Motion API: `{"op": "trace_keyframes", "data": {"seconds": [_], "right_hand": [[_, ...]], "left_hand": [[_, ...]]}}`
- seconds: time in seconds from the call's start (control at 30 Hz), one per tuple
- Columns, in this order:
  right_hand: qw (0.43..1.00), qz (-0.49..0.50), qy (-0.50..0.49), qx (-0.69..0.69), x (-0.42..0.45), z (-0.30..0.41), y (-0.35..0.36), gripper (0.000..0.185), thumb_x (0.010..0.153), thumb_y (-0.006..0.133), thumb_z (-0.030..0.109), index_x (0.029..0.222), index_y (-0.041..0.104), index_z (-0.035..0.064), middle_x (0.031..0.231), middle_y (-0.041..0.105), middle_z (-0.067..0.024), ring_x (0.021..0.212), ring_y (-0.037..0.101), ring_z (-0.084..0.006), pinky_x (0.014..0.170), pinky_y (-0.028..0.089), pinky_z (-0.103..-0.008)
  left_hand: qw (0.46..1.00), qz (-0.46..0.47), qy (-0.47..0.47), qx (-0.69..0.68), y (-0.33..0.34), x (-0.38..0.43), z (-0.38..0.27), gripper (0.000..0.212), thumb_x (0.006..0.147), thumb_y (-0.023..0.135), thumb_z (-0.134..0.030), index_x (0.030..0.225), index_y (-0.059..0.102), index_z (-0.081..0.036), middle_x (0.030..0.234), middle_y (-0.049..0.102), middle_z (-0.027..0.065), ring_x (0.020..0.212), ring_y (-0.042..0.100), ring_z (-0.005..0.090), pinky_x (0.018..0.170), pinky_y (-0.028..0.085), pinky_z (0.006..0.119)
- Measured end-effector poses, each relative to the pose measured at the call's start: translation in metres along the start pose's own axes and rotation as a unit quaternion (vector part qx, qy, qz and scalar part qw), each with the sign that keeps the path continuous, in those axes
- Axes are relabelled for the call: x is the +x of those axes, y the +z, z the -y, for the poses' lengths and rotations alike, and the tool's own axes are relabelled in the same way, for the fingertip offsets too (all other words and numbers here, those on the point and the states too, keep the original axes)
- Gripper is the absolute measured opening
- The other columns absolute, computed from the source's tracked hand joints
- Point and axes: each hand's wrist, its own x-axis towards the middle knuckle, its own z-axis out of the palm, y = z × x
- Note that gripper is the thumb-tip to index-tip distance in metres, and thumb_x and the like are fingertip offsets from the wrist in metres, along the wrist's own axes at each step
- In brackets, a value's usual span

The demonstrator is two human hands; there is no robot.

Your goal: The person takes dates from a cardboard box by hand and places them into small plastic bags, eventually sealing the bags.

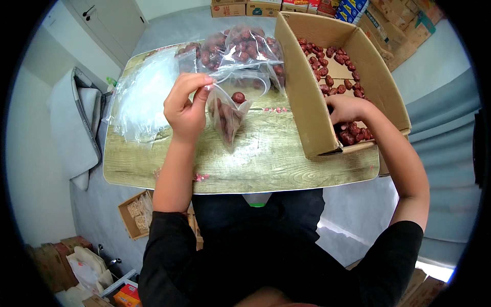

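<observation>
Pinched between the thumb and fingers of my left hand (pixel 190 103) is the rim of a clear zip bag (pixel 229 126), which hangs open over the table with several dried red dates in its lower part. My right hand (pixel 345 109) reaches into a cardboard box (pixel 307 111) among loose dried red dates (pixel 350 135); its fingertips are hidden, so its hold cannot be told. Behind the bag lie filled clear bags of dates (pixel 245 48). A pile of flat clear plastic bags (pixel 144 92) spreads over the table's left side.
The wood-patterned table (pixel 245 169) carries the bags and the box. Cartons (pixel 229 9) line the far wall, with more cardboard (pixel 387 34) at the right. A small open box with packets (pixel 134 217) stands on the floor at lower left.
</observation>
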Motion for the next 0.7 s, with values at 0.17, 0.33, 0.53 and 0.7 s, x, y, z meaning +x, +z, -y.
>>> {"op": "trace_keyframes", "data": {"seconds": [0.17,0.33,0.53,0.7], "right_hand": [[0.993,-0.101,-0.035,-0.040,-0.002,-0.011,-0.015,0.037,0.075,0.082,0.019,0.105,0.064,0.0080,0.083,0.061,-0.0017,0.069,0.058,-0.0114,0.057,0.052,-0.0281],[0.963,-0.196,-0.080,0.167,-0.025,0.006,-0.039,0.026,0.082,0.077,0.016,0.103,0.063,0.0095,0.087,0.054,0.0054,0.067,0.051,-0.0049,0.050,0.043,-0.0229],[0.989,-0.119,-0.081,0.036,-0.019,0.023,-0.062,0.028,0.082,0.078,0.018,0.108,0.067,0.0137,0.085,0.062,0.0035,0.067,0.054,-0.0047,0.049,0.044,-0.0207],[0.980,-0.162,-0.111,0.038,-0.031,0.043,-0.068,0.028,0.084,0.076,0.014,0.110,0.067,0.0100,0.090,0.065,0.0005,0.074,0.063,-0.0058,0.047,0.045,-0.0222]], "left_hand": [[0.998,0.046,-0.022,0.024,-0.001,0.001,0.007,0.014,0.086,0.066,0.010,0.097,0.068,0.002,0.095,0.069,0.0114,0.090,0.063,0.0198,0.080,0.050,0.029],[0.997,0.072,-0.022,0.029,-0.003,-0.001,0.005,0.015,0.084,0.066,0.010,0.097,0.068,0.002,0.095,0.069,0.0112,0.090,0.064,0.0203,0.080,0.051,0.029],[0.995,0.086,-0.024,0.040,0.003,-0.003,0.003,0.016,0.083,0.067,0.011,0.096,0.068,0.002,0.094,0.070,0.0111,0.089,0.064,0.0209,0.078,0.051,0.030],[0.996,0.079,-0.031,0.040,0.001,-0.002,0.001,0.016,0.082,0.068,0.011,0.095,0.068,0.001,0.094,0.070,0.0109,0.088,0.065,0.0210,0.078,0.051,0.030]]}}
